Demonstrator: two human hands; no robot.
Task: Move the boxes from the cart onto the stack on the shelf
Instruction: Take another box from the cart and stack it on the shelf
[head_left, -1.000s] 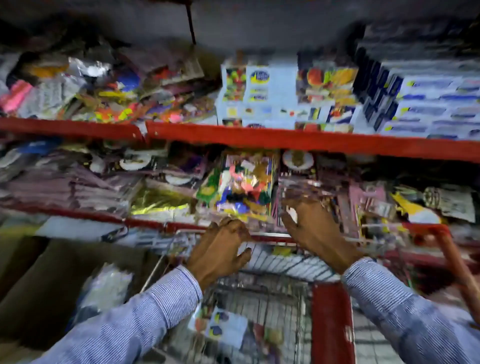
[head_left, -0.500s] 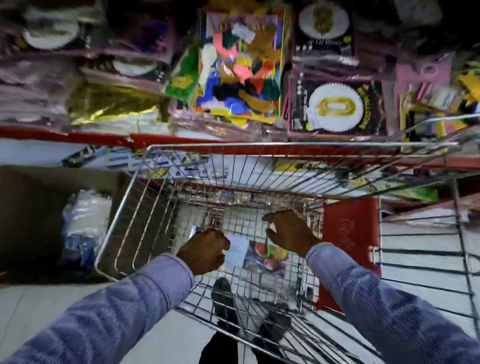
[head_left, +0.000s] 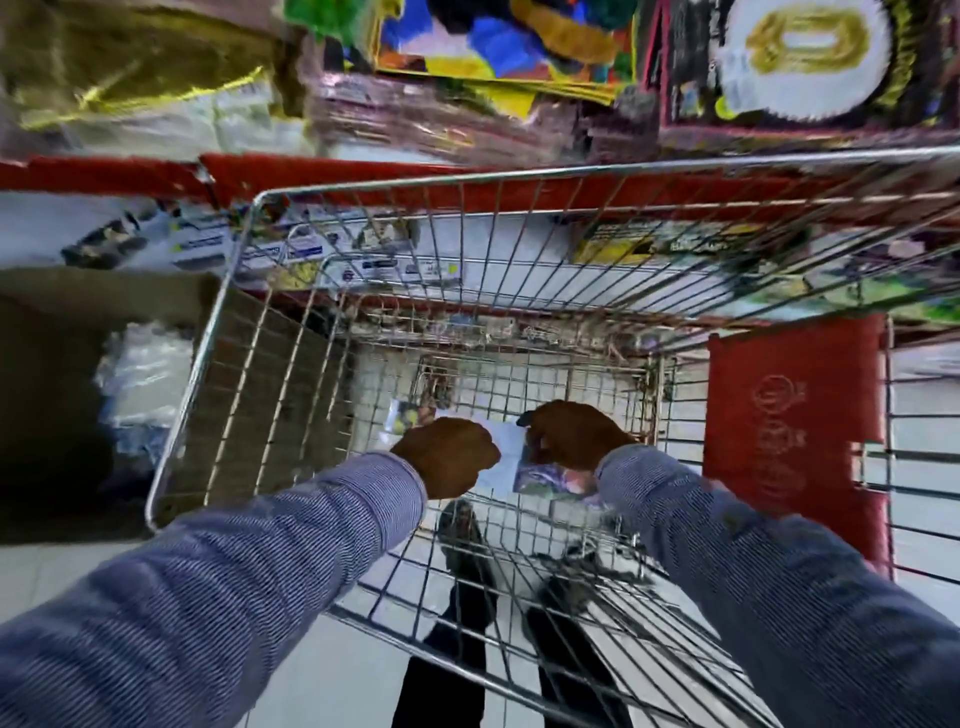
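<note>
Both hands are lowered inside the wire cart (head_left: 249, 332), near the middle of its basket floor. The left hand (head_left: 447, 457) covers the left edge of a flat box (head_left: 506, 457) that lies on the cart floor; its fingers are curled, but whether its grip is clamped on the box cannot be told. The right hand (head_left: 574, 434) rests on the right part of the same box, fingers bent over its top edge; its grip state likewise cannot be told. The box shows a white face with a coloured print at its lower right corner. The cart's far rim stands just beside the red shelf (head_left: 104, 174) edge. Stacked packets (head_left: 483, 47) lie on the shelf above. A red panel (head_left: 789, 415) hangs at the cart's right side.
</note>
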